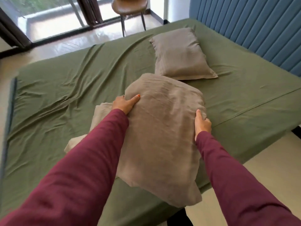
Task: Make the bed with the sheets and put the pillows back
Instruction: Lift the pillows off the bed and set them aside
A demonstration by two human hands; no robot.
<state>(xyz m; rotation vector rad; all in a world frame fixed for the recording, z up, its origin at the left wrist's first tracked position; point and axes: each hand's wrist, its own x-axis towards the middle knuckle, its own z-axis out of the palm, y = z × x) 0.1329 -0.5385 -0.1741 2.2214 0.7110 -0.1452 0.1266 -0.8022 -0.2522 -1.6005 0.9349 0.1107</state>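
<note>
Both hands are on the near pillow (162,128) now, carrying it over the bed (65,79). The left hand (125,104) grips its left side, thumb laid flat across the top, the other fingers hidden behind the fabric. The right hand (202,123) clamps the right edge, thumb on top, fingers wrapped underneath out of sight. The pillow looks raised at the near end, its lower corner hanging past the bed's near edge; whether its far end touches the sheet (244,88) I cannot tell.

Take the headboard (252,30) as the marker: the far pillow (180,54) already lies close to it, flat on the sheet, slightly askew. The held one sits further from the headboard, its far end just beside that pillow's near corner. A folded beige cloth (99,115) lies on the bed to the left of the held pillow, partly under the left arm.

The green sheet is on, wrinkled away from the headboard, so this reads as the pillow step, second of two. Next move, by my reckoning: swing the pillow toward the headboard, set it down beside the far one, square them up, let go. That folded cloth probably waits its turn.
</note>
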